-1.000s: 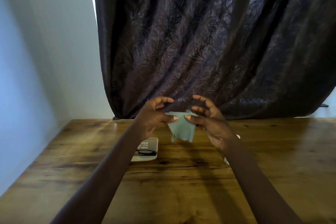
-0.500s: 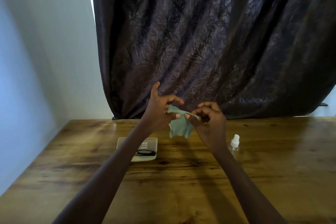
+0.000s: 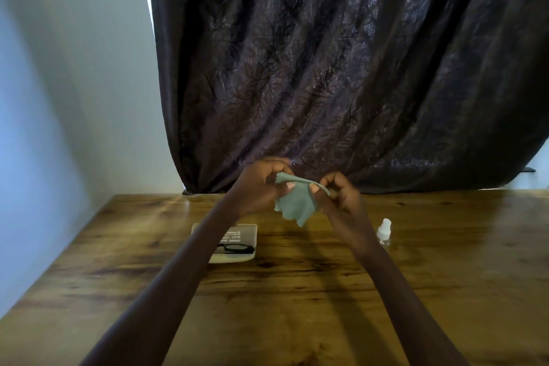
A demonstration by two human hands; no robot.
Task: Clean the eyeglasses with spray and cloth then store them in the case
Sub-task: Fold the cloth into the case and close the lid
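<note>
A small grey-green cleaning cloth (image 3: 294, 203) hangs in the air above the table, pinched along its top edge by both hands. My left hand (image 3: 258, 187) grips its left corner and my right hand (image 3: 341, 193) grips its right end. Below my left forearm lies a pale open case (image 3: 237, 229) with black-framed eyeglasses (image 3: 237, 247) resting on it; the forearm hides part of both. A small clear spray bottle with a white cap (image 3: 384, 232) stands upright on the table to the right of my right wrist.
The wooden table (image 3: 297, 291) runs to a pale wall on the left. A dark patterned curtain (image 3: 341, 68) hangs behind the table's far edge.
The cloth went from hanging flat between fingertips to being bunched and stretched between both hands. My right arm shifted, uncovering the spray bottle. The left thumb has folded down.
</note>
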